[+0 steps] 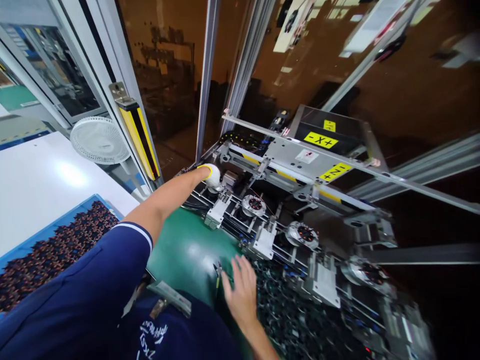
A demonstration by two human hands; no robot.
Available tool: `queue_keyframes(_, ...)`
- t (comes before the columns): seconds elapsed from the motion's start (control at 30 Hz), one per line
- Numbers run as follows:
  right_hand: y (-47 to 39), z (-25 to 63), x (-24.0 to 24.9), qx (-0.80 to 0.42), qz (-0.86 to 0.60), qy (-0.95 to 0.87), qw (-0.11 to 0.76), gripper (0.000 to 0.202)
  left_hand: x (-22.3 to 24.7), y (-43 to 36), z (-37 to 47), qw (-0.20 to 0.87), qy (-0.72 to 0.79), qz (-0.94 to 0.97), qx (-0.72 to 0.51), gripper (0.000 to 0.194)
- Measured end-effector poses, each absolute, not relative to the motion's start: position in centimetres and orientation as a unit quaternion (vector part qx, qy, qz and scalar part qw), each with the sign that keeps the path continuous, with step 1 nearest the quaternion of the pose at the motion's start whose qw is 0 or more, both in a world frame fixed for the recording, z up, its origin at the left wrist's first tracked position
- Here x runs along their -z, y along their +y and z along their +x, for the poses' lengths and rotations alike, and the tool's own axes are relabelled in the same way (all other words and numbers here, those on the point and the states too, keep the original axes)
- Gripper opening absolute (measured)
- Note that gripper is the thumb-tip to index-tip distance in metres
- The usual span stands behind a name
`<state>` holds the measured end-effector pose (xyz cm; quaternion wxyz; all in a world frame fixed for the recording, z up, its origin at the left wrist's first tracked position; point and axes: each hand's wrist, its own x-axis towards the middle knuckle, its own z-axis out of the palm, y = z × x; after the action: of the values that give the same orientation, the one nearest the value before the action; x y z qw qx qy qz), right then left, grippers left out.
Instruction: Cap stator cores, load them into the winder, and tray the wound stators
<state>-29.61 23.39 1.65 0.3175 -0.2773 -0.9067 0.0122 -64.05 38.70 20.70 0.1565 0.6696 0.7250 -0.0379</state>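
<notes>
My left hand (212,177), in a white glove with a yellow cuff, reaches to the leftmost station of the machine. Its fingers point away from me and are hidden, so I cannot tell whether they hold anything. My bare right hand (242,292) hovers over the green work surface (180,240), slightly blurred, its fingers apart and nothing in them. Beside its thumb lies a pair of small cutters (217,274). Along the machine, round metal fixtures such as this one (254,205) and the one to its right (302,234) each carry a dark round part with coppery windings.
Many dark parts (292,310) are heaped at the lower right. A blue tray (98,198) of copper-wound parts lies left on a white table (56,170). A metal bar (318,152) crosses above the stations. A white fan (98,140) and yellow-black light curtain (138,137) stand left.
</notes>
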Motion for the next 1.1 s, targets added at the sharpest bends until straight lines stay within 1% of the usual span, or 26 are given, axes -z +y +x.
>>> queue_keyframes(0.1, 31.1, -31.1, -6.5, -0.016, -0.283, -0.912, 0.296, 0.037, -22.3, 37.3, -64.9, 0.187, 0.703, 0.682, 0.078, 0.034)
queue_keyframes(0.17, 36.8, -32.3, -8.7, -0.019, -0.303, -0.918, 0.255, 0.04, -22.5, 34.6, -65.2, 0.189, 0.688, 0.696, 0.075, 0.034)
queue_keyframes(0.23, 41.5, -33.6, -9.8, -0.03, -0.315, -0.928, 0.195, 0.041, -21.6, 30.3, -65.3, 0.193, 0.665, 0.72, 0.052, 0.033)
queue_keyframes(0.37, 47.4, -36.0, -9.6, -0.071, -0.315, -0.943, 0.083, 0.027, -16.7, 19.8, -64.3, 0.22, 0.603, 0.766, -0.036, 0.027)
queue_keyframes(0.43, 49.2, -36.8, -9.8, -0.088, -0.303, -0.948, 0.053, 0.023, -13.5, 15.1, -63.3, 0.217, 0.644, 0.733, -0.014, 0.026)
queue_keyframes(0.53, 50.3, -36.9, -12.0, -0.102, -0.262, -0.958, 0.049, 0.013, -9.1, 10.0, -61.8, 0.19, 0.708, 0.679, 0.036, 0.029)
queue_keyframes(0.57, 50.0, -36.7, -12.9, -0.107, -0.244, -0.962, 0.055, 0.01, -8.0, 8.9, -61.4, 0.184, 0.723, 0.665, 0.045, 0.031)
queue_keyframes(0.63, 47.8, -36.1, -14.4, -0.119, -0.198, -0.97, 0.072, 0.014, -6.1, 7.2, -60.8, 0.177, 0.746, 0.64, 0.054, 0.032)
queue_keyframes(0.7, 43.2, -35.7, -14.4, -0.133, -0.14, -0.975, 0.105, 0.019, -4.9, 6.4, -60.4, 0.173, 0.761, 0.622, 0.058, 0.031)
queue_keyframes(0.73, 40.1, -35.7, -13.6, -0.14, -0.107, -0.975, 0.138, 0.02, -4.5, 6.2, -60.2, 0.174, 0.765, 0.617, 0.058, 0.03)
queue_keyframes(0.77, 36.8, -35.7, -12.4, -0.147, -0.081, -0.973, 0.159, 0.021, -4.2, 6.3, -60.1, 0.174, 0.768, 0.614, 0.057, 0.03)
queue_keyframes(0.8, 33.4, -35.9, -10.7, -0.154, -0.069, -0.974, 0.153, 0.02, -3.9, 6.5, -60.0, 0.175, 0.768, 0.613, 0.054, 0.031)
queue_keyframes(0.87, 27.2, -36.7, -6.5, -0.164, -0.076, -0.978, 0.102, 0.017, -3.5, 7.5, -59.8, 0.173, 0.768, 0.615, 0.048, 0.034)
queue_keyframes(0.93, 22.7, -38.1, -2.3, -0.175, -0.093, -0.977, 0.083, 0.017, -3.3, 9.0, -59.4, 0.169, 0.766, 0.619, 0.043, 0.035)
queue_keyframes(1.03, 20.2, -39.6, 1.9, -0.182, -0.157, -0.966, 0.095, 0.019, -3.6, 10.7, -59.0, 0.163, 0.762, 0.625, 0.046, 0.034)
queue_keyframes(1.1, 20.3, -38.9, 2.9, -0.184, -0.192, -0.957, 0.117, 0.029, -4.5, 10.9, -58.9, 0.159, 0.76, 0.629, 0.048, 0.033)
